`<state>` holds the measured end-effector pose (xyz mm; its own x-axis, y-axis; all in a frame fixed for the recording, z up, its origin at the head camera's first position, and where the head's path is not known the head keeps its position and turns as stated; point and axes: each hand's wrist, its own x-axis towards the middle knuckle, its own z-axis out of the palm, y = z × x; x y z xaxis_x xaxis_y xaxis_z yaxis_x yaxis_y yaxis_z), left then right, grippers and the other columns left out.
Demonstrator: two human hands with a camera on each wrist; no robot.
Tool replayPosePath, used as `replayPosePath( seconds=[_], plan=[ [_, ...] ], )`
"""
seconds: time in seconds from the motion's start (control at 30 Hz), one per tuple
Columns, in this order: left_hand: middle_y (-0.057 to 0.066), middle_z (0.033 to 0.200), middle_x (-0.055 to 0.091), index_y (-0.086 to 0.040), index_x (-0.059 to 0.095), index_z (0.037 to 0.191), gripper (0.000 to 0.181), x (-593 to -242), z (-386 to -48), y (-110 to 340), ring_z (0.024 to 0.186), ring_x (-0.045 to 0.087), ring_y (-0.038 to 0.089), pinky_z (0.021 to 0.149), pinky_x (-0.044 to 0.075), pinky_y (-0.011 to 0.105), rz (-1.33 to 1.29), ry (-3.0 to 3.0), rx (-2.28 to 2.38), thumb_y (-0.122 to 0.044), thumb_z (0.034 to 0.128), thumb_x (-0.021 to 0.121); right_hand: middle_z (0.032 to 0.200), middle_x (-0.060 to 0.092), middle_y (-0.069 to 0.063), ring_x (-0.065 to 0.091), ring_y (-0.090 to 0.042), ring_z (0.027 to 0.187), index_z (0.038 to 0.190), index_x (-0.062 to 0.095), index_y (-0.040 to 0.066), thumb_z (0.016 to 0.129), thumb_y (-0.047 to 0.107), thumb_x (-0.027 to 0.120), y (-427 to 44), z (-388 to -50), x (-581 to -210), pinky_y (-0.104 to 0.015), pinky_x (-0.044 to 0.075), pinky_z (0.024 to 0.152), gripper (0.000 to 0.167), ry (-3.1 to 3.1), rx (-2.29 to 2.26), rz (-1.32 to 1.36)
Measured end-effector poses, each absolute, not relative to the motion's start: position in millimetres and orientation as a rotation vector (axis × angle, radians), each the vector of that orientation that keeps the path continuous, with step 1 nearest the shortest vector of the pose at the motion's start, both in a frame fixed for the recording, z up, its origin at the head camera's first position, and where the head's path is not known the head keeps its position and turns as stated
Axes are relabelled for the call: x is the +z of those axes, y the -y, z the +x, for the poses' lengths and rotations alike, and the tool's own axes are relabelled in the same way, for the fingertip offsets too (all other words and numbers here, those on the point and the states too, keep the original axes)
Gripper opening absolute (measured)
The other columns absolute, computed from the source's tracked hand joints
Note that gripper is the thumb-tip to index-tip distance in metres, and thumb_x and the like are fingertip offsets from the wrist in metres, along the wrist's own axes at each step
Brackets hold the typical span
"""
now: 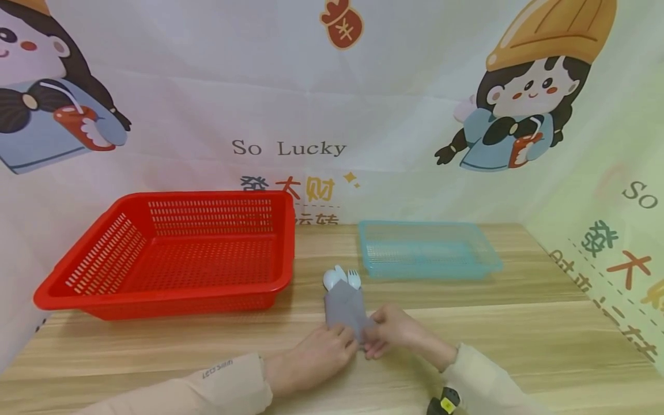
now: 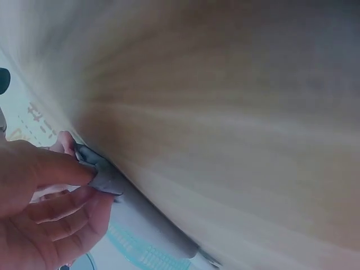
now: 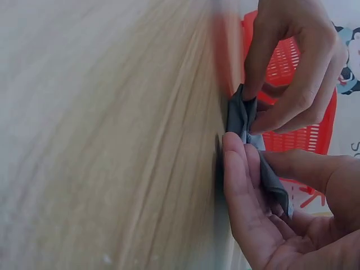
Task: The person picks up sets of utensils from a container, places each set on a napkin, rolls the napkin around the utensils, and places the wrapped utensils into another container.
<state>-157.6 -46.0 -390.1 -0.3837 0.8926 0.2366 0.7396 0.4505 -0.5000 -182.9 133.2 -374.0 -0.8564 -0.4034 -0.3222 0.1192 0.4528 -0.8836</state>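
Note:
A grey napkin lies folded around white cutlery on the wooden table. From its far end stick out a rounded spoon, a fork and a narrow piece between them, perhaps a knife. My left hand pinches the napkin's near end between thumb and fingers. At the near right corner, my right hand grips the cloth; in the right wrist view a loose grey flap lies between its thumb and fingers. The cutlery's handles are hidden inside the cloth.
To the left stands a large red plastic basket with slotted walls. A pale blue tray-like basket sits at the back right. A printed cloth hangs behind the table. Something black and yellow is by the right sleeve.

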Motion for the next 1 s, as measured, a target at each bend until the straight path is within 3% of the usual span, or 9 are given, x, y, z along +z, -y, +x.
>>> replayPosePath(
  seconds=[0.4,0.53,0.7,0.83,1.0],
  plan=[
    [-0.001,0.081,0.053,-0.013,0.066,0.089,0.011,-386,-158,46,0.074,0.049,0.01,0.056,0.041,0.018,-1.388,2.36,0.323,-0.014,0.0783,0.062,0.059,0.062,-0.013,0.061,-0.019,0.049,0.075,0.055,-0.005,0.078,0.001,0.063,-138,-182,-374,-0.029,0.052,0.05,0.011,-2.325,-1.288,-0.2],
    [0.0,0.076,0.054,-0.009,0.064,0.079,0.004,-383,-163,44,0.071,0.052,0.011,0.058,0.044,0.019,-1.339,2.538,0.005,-0.007,0.0777,0.06,0.056,0.058,-0.009,0.055,-0.013,0.044,0.073,0.055,-0.003,0.078,0.01,0.065,-138,-181,-374,-0.028,0.05,0.045,0.018,-2.44,-1.211,-0.273],
    [-0.001,0.056,0.048,-0.006,0.056,0.06,0.016,-380,-174,42,0.052,0.047,0.009,0.044,0.039,0.02,-1.197,2.666,-0.404,0.003,0.0726,0.059,0.056,0.05,-0.003,0.044,-0.009,0.045,0.076,0.055,-0.003,0.076,0.021,0.068,-128,-185,-374,-0.022,0.04,0.041,0.027,-2.69,-1.087,-0.336],
    [-0.002,0.048,0.042,-0.006,0.051,0.053,0.022,-381,-183,42,0.045,0.038,0.008,0.04,0.032,0.02,-0.99,2.763,-0.648,0.001,0.0696,0.064,0.06,0.047,-0.003,0.041,-0.012,0.05,0.076,0.055,-0.004,0.071,0.016,0.072,-116,-187,-374,-0.022,0.034,0.043,0.027,-2.819,-1.011,-0.333],
    [0.0,0.056,0.044,0.001,0.055,0.067,0.023,-380,-194,46,0.051,0.04,0.012,0.043,0.033,0.022,-0.742,2.926,-0.875,-0.009,0.0645,0.076,0.075,0.054,-0.013,0.052,-0.02,0.065,0.088,0.052,-0.011,0.065,0.004,0.073,-108,-191,-373,-0.029,0.047,0.056,0.034,-2.813,-1.033,-0.297]
  ],
)
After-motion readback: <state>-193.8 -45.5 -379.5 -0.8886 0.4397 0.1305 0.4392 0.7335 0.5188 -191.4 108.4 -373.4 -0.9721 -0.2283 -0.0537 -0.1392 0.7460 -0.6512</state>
